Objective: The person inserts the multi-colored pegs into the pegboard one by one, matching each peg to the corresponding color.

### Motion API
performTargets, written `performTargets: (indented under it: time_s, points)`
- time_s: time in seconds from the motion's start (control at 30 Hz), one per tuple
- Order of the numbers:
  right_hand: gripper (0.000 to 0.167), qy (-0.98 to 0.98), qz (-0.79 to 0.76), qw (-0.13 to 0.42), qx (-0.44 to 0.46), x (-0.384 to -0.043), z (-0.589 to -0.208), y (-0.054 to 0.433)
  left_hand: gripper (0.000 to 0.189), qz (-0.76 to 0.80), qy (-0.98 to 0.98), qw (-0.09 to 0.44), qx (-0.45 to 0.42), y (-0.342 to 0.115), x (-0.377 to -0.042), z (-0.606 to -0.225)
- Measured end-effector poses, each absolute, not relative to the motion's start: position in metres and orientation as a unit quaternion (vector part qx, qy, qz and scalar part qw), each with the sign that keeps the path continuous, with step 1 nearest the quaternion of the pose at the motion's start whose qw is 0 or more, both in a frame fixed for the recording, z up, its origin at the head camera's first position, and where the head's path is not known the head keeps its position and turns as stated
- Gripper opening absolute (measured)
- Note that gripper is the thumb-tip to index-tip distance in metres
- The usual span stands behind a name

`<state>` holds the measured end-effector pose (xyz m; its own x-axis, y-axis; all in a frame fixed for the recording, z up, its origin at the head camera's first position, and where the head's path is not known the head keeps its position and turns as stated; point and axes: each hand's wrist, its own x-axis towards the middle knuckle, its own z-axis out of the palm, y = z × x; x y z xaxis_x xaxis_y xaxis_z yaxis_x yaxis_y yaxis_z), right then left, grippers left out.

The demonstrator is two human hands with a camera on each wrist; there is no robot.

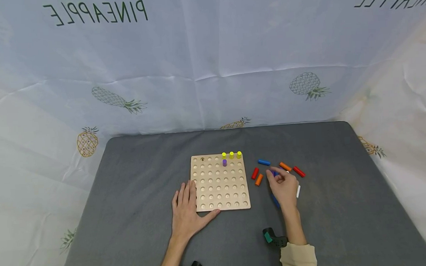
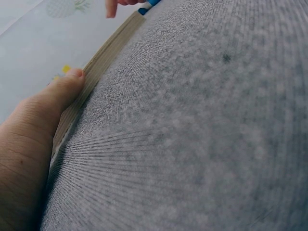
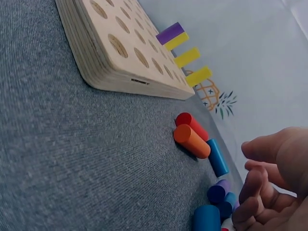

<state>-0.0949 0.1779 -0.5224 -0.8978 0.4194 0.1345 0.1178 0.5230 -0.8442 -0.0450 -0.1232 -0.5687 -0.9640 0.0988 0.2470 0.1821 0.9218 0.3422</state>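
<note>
A wooden pegboard (image 1: 220, 192) with rows of round holes lies flat. Three yellow pegs (image 1: 231, 155) stand along its back row, and a purple peg (image 1: 224, 163) stands in front of the leftmost one. My left hand (image 1: 186, 213) rests at the board's left side, fingers extended; its thumb (image 2: 70, 89) lies along the front edge. My right hand (image 1: 284, 185) is over loose pegs to the right of the board. In the right wrist view, its thumb and fingers are apart with no peg visible between them. A loose purple peg (image 3: 219, 190) and blue pegs lie below its fingers.
Around the right hand lie a blue peg (image 1: 264, 162), a red peg (image 1: 255, 173), an orange peg (image 1: 259, 180), another red peg (image 1: 298, 171) and a white peg (image 1: 298, 191). Grey cloth (image 1: 147, 171) covers the table. A pineapple-print curtain (image 1: 209, 50) hangs behind it.
</note>
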Motion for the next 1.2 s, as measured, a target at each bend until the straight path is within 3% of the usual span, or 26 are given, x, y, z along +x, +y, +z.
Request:
performTargets:
  time_s: [0.67, 1.2]
  points:
    - [0.029, -0.9, 0.384, 0.084, -0.187, -0.1, -0.518, 0.185, 0.126, -0.183, -0.974, 0.114, -0.072, -0.123, -0.045, -0.57]
    - [0.031, -0.919, 0.349, 0.063, -0.171, -0.107, -0.517, 0.178, 0.126, -0.189, -0.973, 0.113, -0.07, -0.123, -0.046, -0.57]
